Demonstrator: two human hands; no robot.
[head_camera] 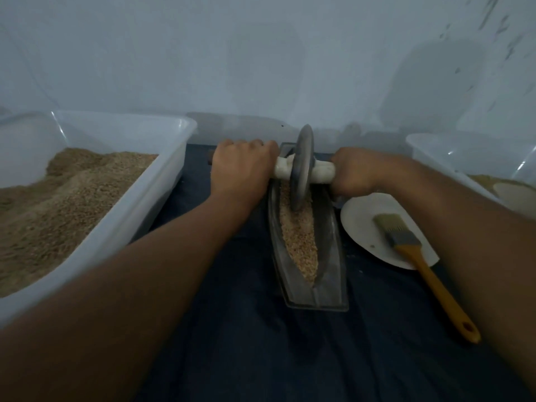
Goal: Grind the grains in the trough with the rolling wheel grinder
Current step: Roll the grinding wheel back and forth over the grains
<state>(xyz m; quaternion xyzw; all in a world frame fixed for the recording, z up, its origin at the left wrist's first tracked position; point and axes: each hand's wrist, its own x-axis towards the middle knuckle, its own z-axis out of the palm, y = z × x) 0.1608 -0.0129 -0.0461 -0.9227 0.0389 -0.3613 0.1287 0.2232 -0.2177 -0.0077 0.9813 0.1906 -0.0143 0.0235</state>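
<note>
A boat-shaped metal trough [333, 250] lies lengthwise on the dark cloth, holding a bed of pale grains [298, 242]. The grey grinding wheel [303, 166] stands upright in the far half of the trough, its rim down in the grains. A white axle handle [322, 172] runs through the wheel to both sides. My left hand [240, 169] grips the left end of the handle and my right hand [353, 172] grips the right end. Both arms reach forward over the cloth.
A large translucent tub [162, 181] heaped with brown grain stands at the left. At the right, a white plate [359, 219] carries a brush [420, 256] with a yellow handle, and another tub [441, 149] sits behind it. A wall rises right behind the trough.
</note>
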